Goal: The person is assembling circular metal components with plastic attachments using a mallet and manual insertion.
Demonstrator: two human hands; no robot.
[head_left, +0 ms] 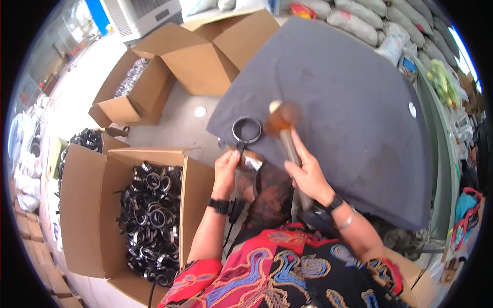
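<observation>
Pinched by its short stem in my left hand [226,173] is a black ring-shaped part with a silvery rim [248,141]. The ring lies over the near left edge of the grey-covered table [354,113]. My right hand [312,178] is closed round the handle of a mallet [285,117]. The brown mallet head is smeared by motion, just right of the ring and apart from it. Whether the head touches the table I cannot tell. A small shiny silver-white piece [253,163] shows below the ring.
An open cardboard box [84,205] at my left holds many similar black rings [154,215]. Farther back, another box [154,95] contains silvery rings [132,77]. A large open carton [197,66] stands beside it. Stacked sacks [354,25] line the far right.
</observation>
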